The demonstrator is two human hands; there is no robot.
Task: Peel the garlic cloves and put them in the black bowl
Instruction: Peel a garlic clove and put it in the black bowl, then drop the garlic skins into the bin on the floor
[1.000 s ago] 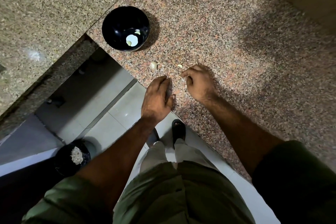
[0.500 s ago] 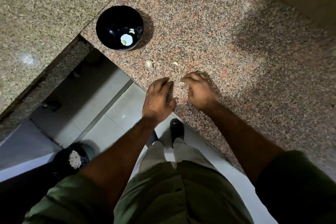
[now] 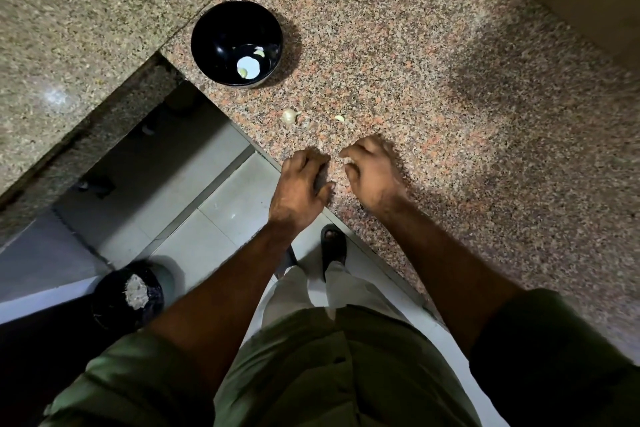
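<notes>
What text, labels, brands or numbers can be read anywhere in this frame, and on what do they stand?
None: no readable text anywhere.
Black bowl: plain, no label or mark.
Granite counter: speckled stone only.
Bin on the floor: dark, no print visible.

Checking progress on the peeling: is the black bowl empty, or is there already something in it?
Not empty. The black bowl stands upright on the counter with a couple of pale garlic pieces at its bottom.
</notes>
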